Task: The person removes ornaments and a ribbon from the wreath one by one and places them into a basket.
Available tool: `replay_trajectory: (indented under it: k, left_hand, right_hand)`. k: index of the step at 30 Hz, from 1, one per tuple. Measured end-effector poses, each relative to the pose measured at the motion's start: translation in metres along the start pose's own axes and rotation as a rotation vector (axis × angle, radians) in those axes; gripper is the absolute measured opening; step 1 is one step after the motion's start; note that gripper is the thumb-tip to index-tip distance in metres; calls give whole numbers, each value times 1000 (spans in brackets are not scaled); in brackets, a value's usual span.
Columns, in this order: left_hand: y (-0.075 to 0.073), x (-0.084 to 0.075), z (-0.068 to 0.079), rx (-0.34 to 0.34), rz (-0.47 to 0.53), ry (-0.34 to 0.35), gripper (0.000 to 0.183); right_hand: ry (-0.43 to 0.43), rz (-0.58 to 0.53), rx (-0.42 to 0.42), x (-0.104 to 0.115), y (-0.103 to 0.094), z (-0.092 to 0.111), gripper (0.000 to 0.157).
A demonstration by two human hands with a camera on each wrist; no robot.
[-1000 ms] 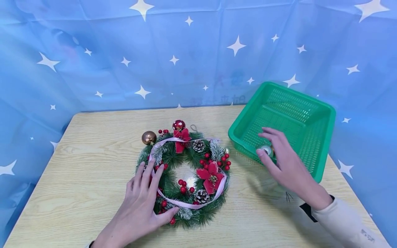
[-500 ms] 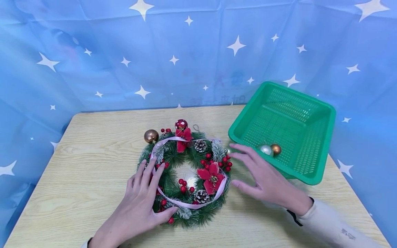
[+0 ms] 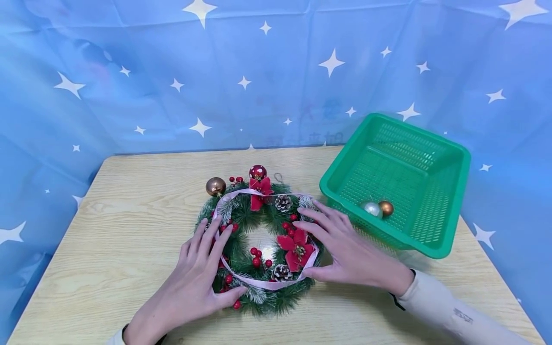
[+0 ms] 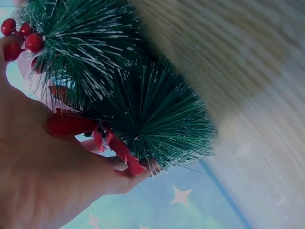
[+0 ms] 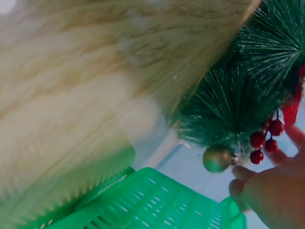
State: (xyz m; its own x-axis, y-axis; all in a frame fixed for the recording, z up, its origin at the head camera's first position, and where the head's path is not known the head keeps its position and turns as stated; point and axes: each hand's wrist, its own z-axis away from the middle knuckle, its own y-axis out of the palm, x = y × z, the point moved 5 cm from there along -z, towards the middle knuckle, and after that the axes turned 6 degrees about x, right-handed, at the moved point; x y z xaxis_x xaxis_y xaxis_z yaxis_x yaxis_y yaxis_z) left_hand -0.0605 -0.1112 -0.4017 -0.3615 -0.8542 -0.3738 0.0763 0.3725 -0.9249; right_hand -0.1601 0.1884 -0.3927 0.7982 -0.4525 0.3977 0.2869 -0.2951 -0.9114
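A green pine wreath lies flat on the table, trimmed with red poinsettias, pinecones, berries and a pale pink ribbon. On its left side rests my left hand, fingers spread, close to a red petal in the left wrist view. My right hand lies over the right side, fingers extended across the berries, thumb near the ribbon. Beside its fingers the right wrist view shows a small gold ball. A bronze ball and a red dotted ball sit along the far edge.
A green plastic basket stands to the right of the wreath, close to my right hand. Inside are a silver ball and a copper ball. Behind the wooden table hangs a blue star-patterned cloth.
My right hand has moved left from over the basket to the wreath's right side. The wreath's far edge has shifted slightly right. My left hand has stayed on the wreath.
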Motion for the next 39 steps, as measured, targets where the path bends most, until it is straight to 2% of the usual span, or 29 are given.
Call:
replay_trajectory:
  k: [8, 14, 19, 27, 32, 35, 39]
  left_hand:
    - [-4, -2, 5, -7, 2, -39, 119]
    - [-8, -7, 10, -21, -11, -96, 118]
    - [-8, -16, 12, -12, -57, -139, 123]
    - [-4, -24, 10, -75, -159, -77, 133]
    - [-3, -25, 8, -79, -146, -52, 134]
    - [-4, -23, 7, -70, -123, -41, 135]
    - [-6, -18, 7, -62, -100, -30, 137]
  right_hand:
    - [19, 46, 2, -1, 12, -6, 93]
    - [87, 85, 1, 6, 17, -4, 92]
    - [133, 121, -40, 16, 22, -1, 90]
    - [184, 143, -56, 29, 27, 4, 90]
    - [200, 95, -48, 29, 21, 7, 90]
    - [181, 75, -71, 26, 12, 8, 89]
    - [111, 66, -137, 21, -2, 7, 87]
